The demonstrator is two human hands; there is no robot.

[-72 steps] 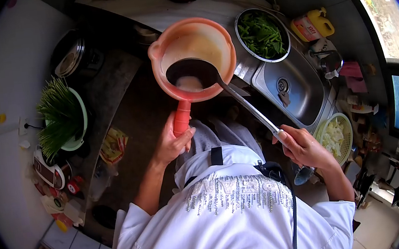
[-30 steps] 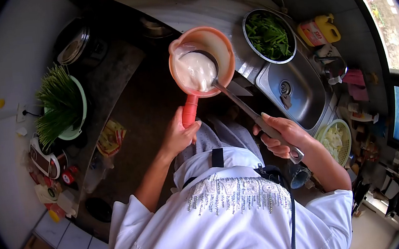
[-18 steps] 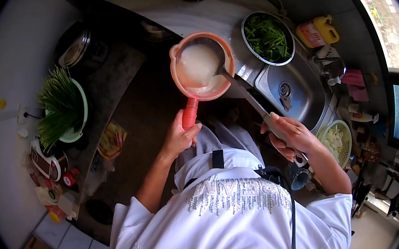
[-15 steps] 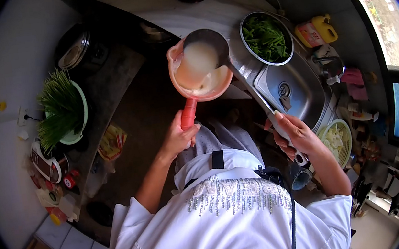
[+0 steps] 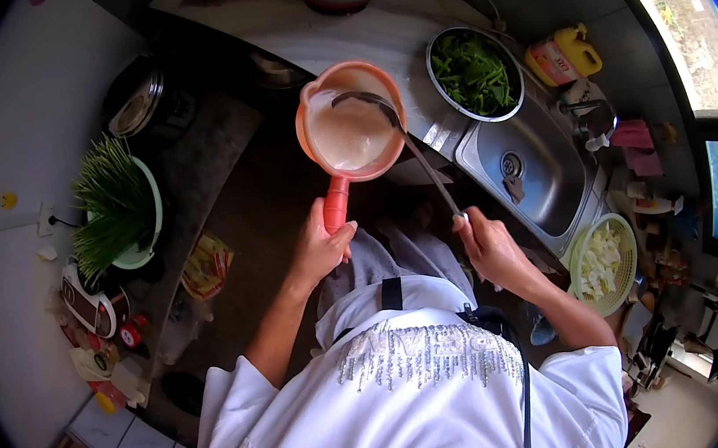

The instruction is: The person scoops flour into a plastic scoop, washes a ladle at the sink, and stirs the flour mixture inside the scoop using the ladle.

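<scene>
My left hand (image 5: 320, 244) is wrapped round the red handle of an orange plastic scoop (image 5: 306, 133), which hangs in front of my body. Pale, creamy liquid (image 5: 353, 134) lies inside the scoop. My right hand (image 5: 490, 247) grips the end of a long metal ladle (image 5: 430, 167). The ladle's dark bowl rests inside the scoop at the upper right, tilted so that only its curved edge shows; the rest of it is hidden in the liquid.
A steel bowl of green leaves (image 5: 473, 74) sits beside the steel sink (image 5: 538, 164). Lower right is a green basket of cut pale vegetables (image 5: 601, 265). At left stand a pale green basin (image 5: 154, 212) of long green stalks and a dark cooker (image 5: 135, 103).
The ladle has moved left and down from above the scoop's rim into the scoop. My right hand has shifted slightly left. The scoop sits slightly further left.
</scene>
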